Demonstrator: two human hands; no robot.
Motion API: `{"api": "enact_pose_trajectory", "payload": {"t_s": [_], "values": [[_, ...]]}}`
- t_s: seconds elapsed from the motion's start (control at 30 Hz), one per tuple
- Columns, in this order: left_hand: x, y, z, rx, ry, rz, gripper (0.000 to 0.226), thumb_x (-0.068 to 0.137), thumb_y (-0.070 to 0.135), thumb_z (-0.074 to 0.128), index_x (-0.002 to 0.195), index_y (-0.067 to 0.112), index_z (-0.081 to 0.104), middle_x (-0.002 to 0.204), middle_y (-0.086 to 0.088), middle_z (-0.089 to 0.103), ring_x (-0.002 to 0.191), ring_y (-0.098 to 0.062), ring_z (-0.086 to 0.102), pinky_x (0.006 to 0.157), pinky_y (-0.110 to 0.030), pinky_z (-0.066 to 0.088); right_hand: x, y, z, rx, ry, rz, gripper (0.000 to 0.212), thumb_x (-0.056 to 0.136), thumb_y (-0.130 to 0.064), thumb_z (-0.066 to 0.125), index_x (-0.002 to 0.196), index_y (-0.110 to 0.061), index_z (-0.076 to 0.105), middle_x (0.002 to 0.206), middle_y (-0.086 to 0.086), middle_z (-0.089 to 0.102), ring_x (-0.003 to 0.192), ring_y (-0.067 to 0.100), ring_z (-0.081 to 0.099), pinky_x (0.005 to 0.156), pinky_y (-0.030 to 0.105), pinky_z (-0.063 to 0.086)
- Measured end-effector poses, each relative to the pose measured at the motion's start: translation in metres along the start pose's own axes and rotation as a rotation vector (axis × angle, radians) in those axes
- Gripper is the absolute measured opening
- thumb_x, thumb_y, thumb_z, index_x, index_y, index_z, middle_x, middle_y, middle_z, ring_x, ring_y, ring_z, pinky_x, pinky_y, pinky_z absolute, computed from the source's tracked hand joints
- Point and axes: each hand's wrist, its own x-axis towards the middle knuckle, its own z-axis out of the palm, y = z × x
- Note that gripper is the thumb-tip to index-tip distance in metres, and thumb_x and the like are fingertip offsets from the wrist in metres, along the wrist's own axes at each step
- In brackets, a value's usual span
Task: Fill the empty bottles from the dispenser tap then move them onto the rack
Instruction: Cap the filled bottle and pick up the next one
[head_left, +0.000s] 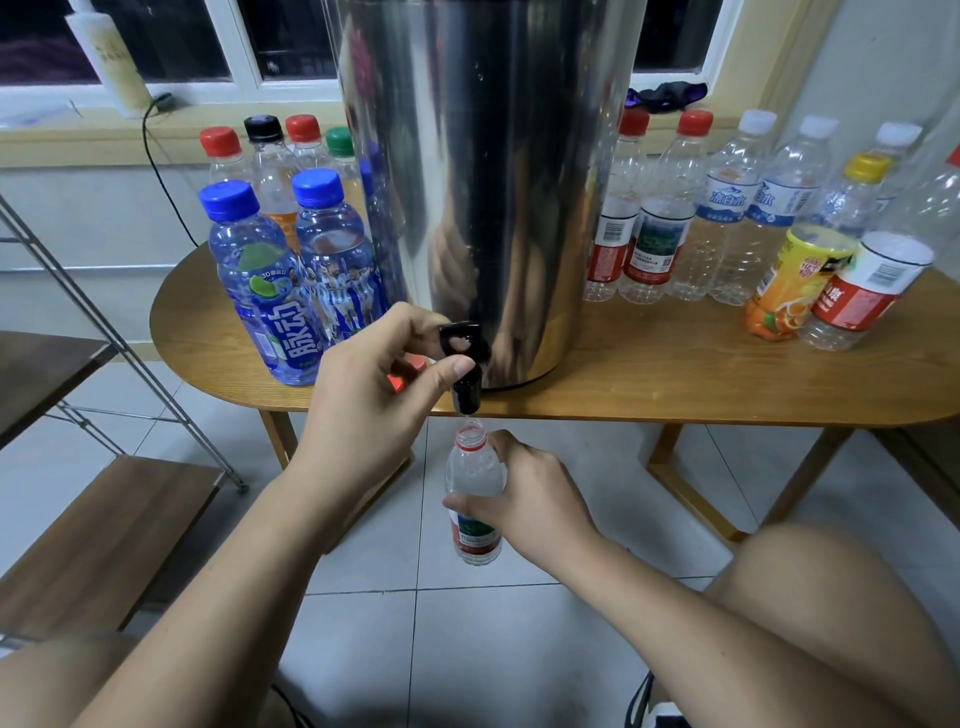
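**Open bottle under the tap, below the table edge**

Your right hand (530, 493) holds the bottle (474, 467) upright. Its open mouth is directly under the black tap (466, 364), close to the spout but not touching it. The fingers of this hand are wrapped around the middle of the bottle and cover the upper part of its label. Only the thumb tip shows on the left side. I cannot tell how much water is in the bottle, or if a stream is running, because the gap at the spout is too small.

Your left hand (374, 384) is on the tap. Its fingers (415, 322) are curled over the lever and the thumb is pressed against the spout body. This hand hides most of a red cap (400, 382) lying on the table (675, 374).

The steel dispenser (483, 156) stands at the front edge of the table, and its top is cut off by the frame. It hides part of the bottles behind it. The blue-capped bottles (254, 280) stand to its left and the empty bottles (727, 218) to its right. The ones at the far right are cut off by the picture edge.

The rack (104, 519) stands on the floor at the left, only partly in view.
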Motion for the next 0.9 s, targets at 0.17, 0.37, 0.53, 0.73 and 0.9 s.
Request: {"api": "enact_pose_trajectory", "payload": {"t_s": [0.17,0.37,0.53,0.73,0.9], "values": [[-0.002,-0.007,-0.010,-0.022,-0.022,-0.045,0.008,0.104,0.031,0.071,0.109,0.025,0.070,0.101,0.010,0.076,0.099,-0.018,0.075,0.083,-0.048,0.060,-0.001,0.001,0.000,0.006,0.014,-0.013,0.062,0.073,-0.064,0.088,0.120,-0.035,0.060,0.114,-0.011,0.073,0.106,0.018,0.069,0.088,0.040,0.062],[-0.002,-0.025,-0.021,0.060,0.019,-0.128,0.012,0.106,0.035,0.066,0.109,0.024,0.071,0.099,0.016,0.077,0.093,-0.006,0.074,0.074,-0.013,0.052,-0.002,0.004,0.001,0.042,0.026,-0.015,0.068,0.069,-0.069,0.087,0.122,-0.035,0.062,0.113,-0.015,0.073,0.104,0.012,0.068,0.088,0.038,0.061],[-0.004,-0.068,-0.019,0.403,-0.045,-0.186,0.030,0.097,0.042,0.077,0.121,0.029,0.067,0.117,0.015,0.072,0.110,-0.008,0.067,0.089,-0.033,0.054,-0.002,0.006,0.001,0.056,0.027,-0.010,0.069,0.066,-0.072,0.083,0.120,-0.035,0.061,0.110,-0.016,0.072,0.102,0.011,0.069,0.088,0.038,0.061],[-0.007,-0.088,-0.008,0.482,-0.131,-0.202,0.043,0.093,0.044,0.080,0.131,0.033,0.064,0.122,0.010,0.071,0.111,-0.020,0.065,0.093,-0.043,0.056,-0.003,0.006,-0.001,0.056,0.023,-0.023,0.071,0.068,-0.071,0.085,0.124,-0.036,0.061,0.113,-0.016,0.073,0.104,0.011,0.068,0.089,0.038,0.061],[-0.007,-0.090,-0.006,0.511,-0.127,-0.186,0.032,0.094,0.035,0.082,0.123,0.033,0.068,0.110,0.011,0.074,0.102,-0.019,0.064,0.080,-0.033,0.047,-0.005,0.007,-0.005,0.053,0.011,-0.024,0.070,0.068,-0.072,0.084,0.123,-0.037,0.060,0.113,-0.015,0.073,0.104,0.010,0.068,0.089,0.039,0.061]]}}
